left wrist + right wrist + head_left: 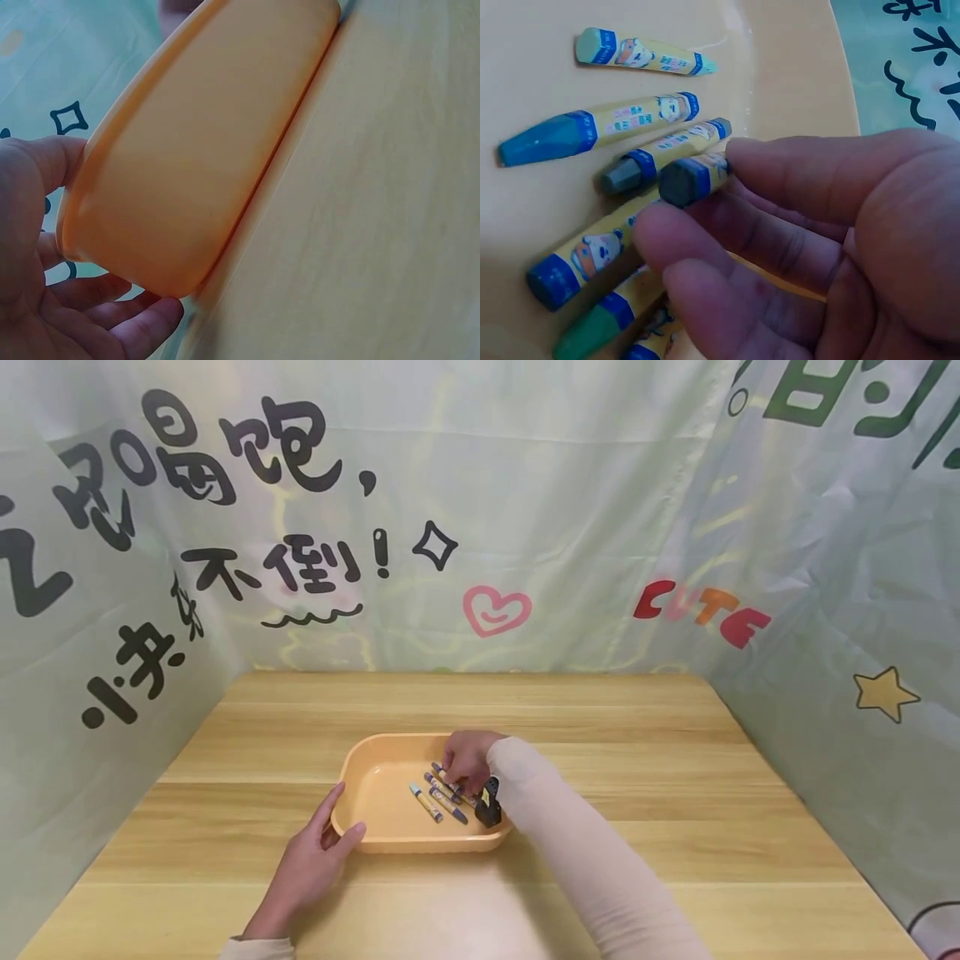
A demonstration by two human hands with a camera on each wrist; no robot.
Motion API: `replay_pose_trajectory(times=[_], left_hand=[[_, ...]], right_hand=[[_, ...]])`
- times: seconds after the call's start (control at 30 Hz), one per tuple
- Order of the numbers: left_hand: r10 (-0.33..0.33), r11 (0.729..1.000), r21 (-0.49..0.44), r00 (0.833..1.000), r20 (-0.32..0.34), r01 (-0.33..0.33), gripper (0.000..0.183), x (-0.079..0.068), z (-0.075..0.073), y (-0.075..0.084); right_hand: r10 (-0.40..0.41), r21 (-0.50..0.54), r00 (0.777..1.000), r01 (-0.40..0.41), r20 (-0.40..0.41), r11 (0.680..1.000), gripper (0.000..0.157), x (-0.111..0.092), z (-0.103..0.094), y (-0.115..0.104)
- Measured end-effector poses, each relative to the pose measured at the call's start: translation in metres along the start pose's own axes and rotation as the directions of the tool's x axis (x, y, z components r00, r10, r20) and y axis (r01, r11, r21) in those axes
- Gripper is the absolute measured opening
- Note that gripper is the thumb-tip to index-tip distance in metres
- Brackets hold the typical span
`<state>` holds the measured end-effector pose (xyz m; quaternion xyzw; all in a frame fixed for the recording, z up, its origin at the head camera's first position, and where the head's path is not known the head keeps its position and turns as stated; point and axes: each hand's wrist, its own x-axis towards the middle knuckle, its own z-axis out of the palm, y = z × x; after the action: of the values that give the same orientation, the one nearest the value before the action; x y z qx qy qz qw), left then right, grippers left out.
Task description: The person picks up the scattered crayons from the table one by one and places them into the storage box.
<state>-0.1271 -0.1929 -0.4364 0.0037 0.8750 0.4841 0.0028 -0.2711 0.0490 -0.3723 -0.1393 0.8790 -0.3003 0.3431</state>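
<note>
A shallow orange plastic tray stands on the table, with several paper-wrapped oil pastels in its right half. My left hand grips the tray's left front corner; in the left wrist view the thumb lies over the rim and the fingers spread along the outer wall. Inside the tray, my right hand pinches a dark-ended oil pastel between thumb and fingers. Close to it lie a blue oil pastel, a pale green one, a grey one and a green one.
A small black object sits at the tray's right end, partly covered by the right sleeve. The wooden table is bounded by printed cloth at the back and both sides.
</note>
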Motion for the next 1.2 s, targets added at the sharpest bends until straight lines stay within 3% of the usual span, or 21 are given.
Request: replay_pose_trajectory(times=[0.37, 0.47, 0.7, 0.9, 1.2], left_hand=[[0.012, 1.0, 0.002, 1.0, -0.002, -0.012, 0.075, 0.001, -0.001, 0.002], [0.005, 1.0, -0.019, 1.0, -0.001, -0.005, 0.075, 0.001, 0.0, 0.002], [-0.007, 0.998, -0.056, 1.0, 0.003, 0.007, 0.075, 0.0, 0.001, 0.0], [-0.009, 0.999, -0.037, 1.0, -0.001, 0.009, 0.076, -0.001, -0.001, -0.001], [-0.008, 1.0, -0.018, 1.0, 0.002, 0.008, 0.076, -0.002, 0.0, -0.001]], right_hand=[[-0.025, -0.047, 0.999, 0.024, -0.021, 0.999, 0.004, -0.004, 0.0, -0.008], [-0.017, -0.018, 1.0, 0.016, -0.012, 1.0, 0.003, -0.003, -0.001, -0.006], [-0.041, -0.056, 0.999, 0.041, 0.004, 0.998, 0.003, -0.004, -0.007, -0.002], [-0.067, -0.007, 0.998, 0.067, 0.002, 0.998, 0.005, -0.007, -0.019, -0.002], [-0.123, 0.084, 0.992, 0.125, -0.035, 0.989, 0.023, -0.025, -0.051, 0.01]])
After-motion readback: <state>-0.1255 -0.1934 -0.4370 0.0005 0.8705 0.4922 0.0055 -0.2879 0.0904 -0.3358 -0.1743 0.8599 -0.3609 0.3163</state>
